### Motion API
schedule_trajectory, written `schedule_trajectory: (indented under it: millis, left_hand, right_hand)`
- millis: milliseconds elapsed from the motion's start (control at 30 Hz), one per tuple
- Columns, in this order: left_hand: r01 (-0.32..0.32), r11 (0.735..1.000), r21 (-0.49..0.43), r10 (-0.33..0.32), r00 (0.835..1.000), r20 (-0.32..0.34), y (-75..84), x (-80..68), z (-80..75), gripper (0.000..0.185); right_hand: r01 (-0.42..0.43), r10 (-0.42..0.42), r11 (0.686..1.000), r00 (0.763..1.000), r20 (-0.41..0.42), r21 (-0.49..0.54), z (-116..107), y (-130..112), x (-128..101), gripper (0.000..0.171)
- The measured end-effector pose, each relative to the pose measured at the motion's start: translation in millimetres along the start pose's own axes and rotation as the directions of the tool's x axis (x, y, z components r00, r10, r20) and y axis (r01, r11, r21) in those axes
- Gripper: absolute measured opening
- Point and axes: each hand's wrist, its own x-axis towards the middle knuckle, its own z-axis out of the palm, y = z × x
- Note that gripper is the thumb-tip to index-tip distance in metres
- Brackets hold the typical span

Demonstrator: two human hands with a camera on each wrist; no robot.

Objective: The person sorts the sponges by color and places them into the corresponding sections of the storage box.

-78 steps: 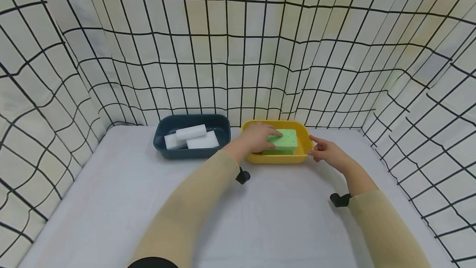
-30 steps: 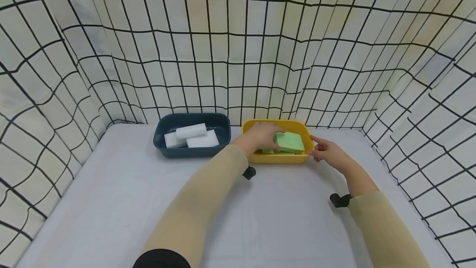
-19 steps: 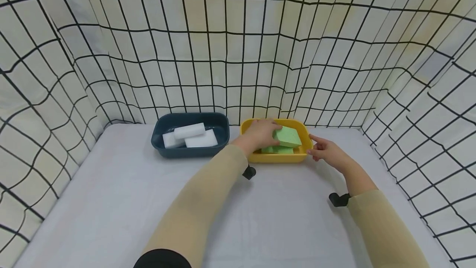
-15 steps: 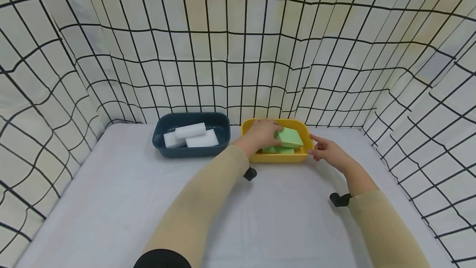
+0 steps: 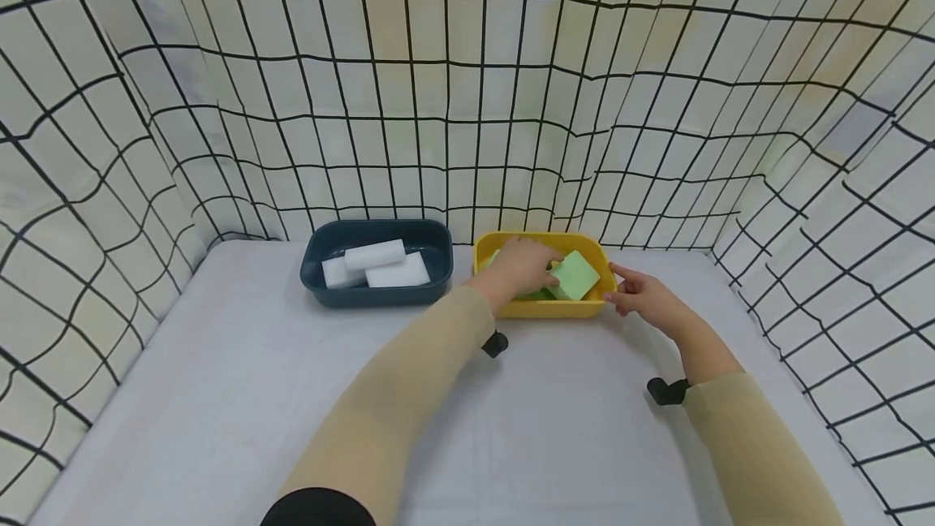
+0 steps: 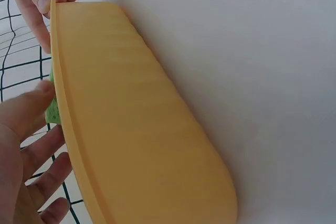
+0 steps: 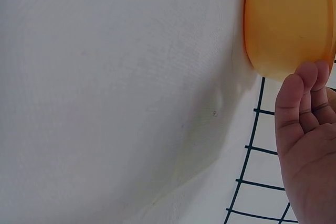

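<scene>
A yellow tray point(image 5: 548, 309) stands at the back of the table with green sponges inside. My left hand point(image 5: 520, 265) reaches over its left half, thumb and fingertips pinching the edge of a tilted green sponge point(image 5: 575, 276). Other green pieces show beneath and beside that hand, mostly hidden by it. In the left wrist view the tray's wall covers most of the green sponge point(image 6: 53, 111) between thumb and fingers. My right hand point(image 5: 648, 299) holds the tray's right end, thumb and forefinger at the rim; its other fingers point(image 7: 295, 95) are bent below.
Left of the yellow tray is a dark blue tray point(image 5: 380, 299) holding several white blocks point(image 5: 398, 273). A white cloth point(image 5: 467, 428) covers the table. Black-gridded white curtains point(image 5: 445, 96) enclose the back and both sides.
The upper green sponge, earlier lying flat on the stack, has been shifted right and turned into a tilted stance by my left hand. My right hand stays at the tray's end.
</scene>
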Motion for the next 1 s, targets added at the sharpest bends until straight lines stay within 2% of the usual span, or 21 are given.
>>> schedule_trajectory:
  millis: [200, 367, 600, 833, 1000]
  left_hand:
    - [0.004, 0.995, -0.098, -0.003, 1.0, 0.01, -10.2, -1.8, 4.1, 0.057]
    - [0.018, 0.989, -0.147, -0.018, 1.0, -0.003, -17.8, -6.0, 0.9, 0.056]
    - [0.023, 0.993, -0.12, -0.026, 1.0, -0.016, -27.5, -14.3, -3.3, 0.057]
    - [-0.025, 0.995, -0.101, 0.021, 0.999, -0.037, -35.2, -25.3, -7.6, 0.058]
    - [-0.029, 0.993, -0.113, 0.023, 0.998, -0.053, -41.0, -31.5, -8.7, 0.059]
  right_hand:
    - [-0.004, 0.004, 1.0, 1.0, -0.001, 0.001, 1, -1, 2, 0.08]
    - [0.0, 0.0, 1.0, 1.0, 0.007, -0.007, 2, -3, 5, 0.081]
    - [0.003, -0.003, 1.0, 1.0, 0.015, -0.022, 0, -1, 7, 0.081]
    - [0.009, -0.009, 1.0, 1.0, 0.014, -0.019, -4, 1, 6, 0.078]
    - [0.009, -0.009, 1.0, 1.0, 0.005, -0.013, -6, 6, 6, 0.081]
